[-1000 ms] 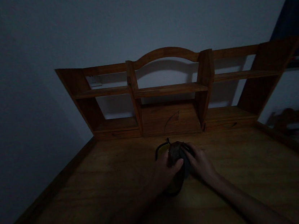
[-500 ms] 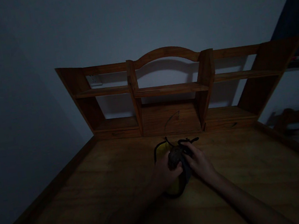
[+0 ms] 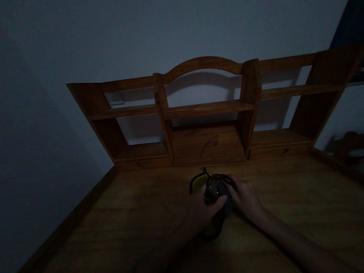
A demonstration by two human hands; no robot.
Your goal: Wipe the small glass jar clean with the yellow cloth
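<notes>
My left hand [image 3: 200, 208] is closed around a dark, rounded, glossy object [image 3: 213, 187], its thumb laid across the near side. Against the far right side of this object, my right hand [image 3: 246, 196] has its fingers curled round a dark edge or strap. A flat grey-blue part [image 3: 228, 207] shows between the hands. Underneath and to the left lies a yellow piece with black edging [image 3: 199, 182], partly covered by my left hand; a short black cord end sticks up at its far side. Dim light hides what kind of object this is.
The wooden desk top [image 3: 139, 217] has raised side edges. Along its back stands a wooden shelf unit [image 3: 208, 109] with small drawers, and a thin dark wire [image 3: 208, 142] lies in its middle bay. A wall socket [image 3: 116, 98] shows behind the left shelf.
The dark object has turned between my hands, so a glossy face now shows. My right fingers have closed in on it, and the dark strip that stuck out to the right is no longer visible.
</notes>
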